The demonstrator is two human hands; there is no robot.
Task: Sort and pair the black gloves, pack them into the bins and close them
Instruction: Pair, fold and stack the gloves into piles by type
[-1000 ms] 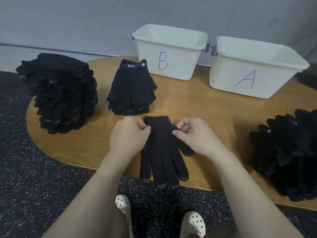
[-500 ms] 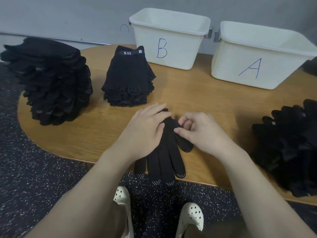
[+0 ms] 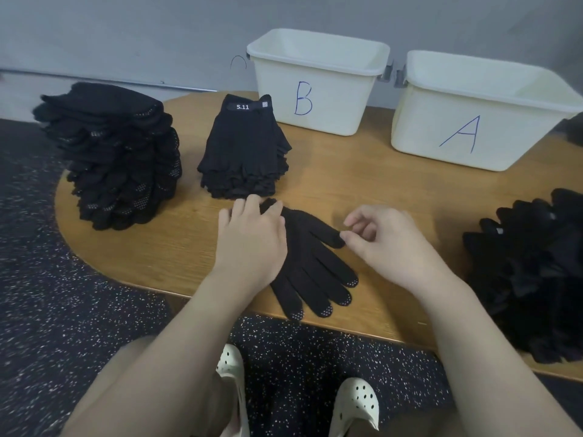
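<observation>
A black glove (image 3: 310, 260) lies flat on the wooden worktop (image 3: 362, 190), near its front edge, with its dotted fingertips pointing toward the person and slightly over the rim. The left hand (image 3: 252, 238) rests palm-down on the glove's cuff end, fingers straight and spread, pressing it against the worktop. The right hand (image 3: 388, 244) sits just to the right of the glove, its thumb and forefinger pinched on the tip of the glove's thumb, the other fingers loosely curled above. Directly behind the glove stands a neat stack of black gloves with a 5.11 label (image 3: 243, 149), and further left of the glove a taller, rougher pile of dotted gloves (image 3: 110, 152). Behind the glove and to the right stand two open cream bins side by side, bin B (image 3: 315, 86) the nearer and bin A (image 3: 479, 111) beyond it. Far right of the glove a loose heap of black gloves (image 3: 533, 272) spreads along the worktop's edge. Below the glove, white clogs (image 3: 356, 402) show on the speckled floor.
</observation>
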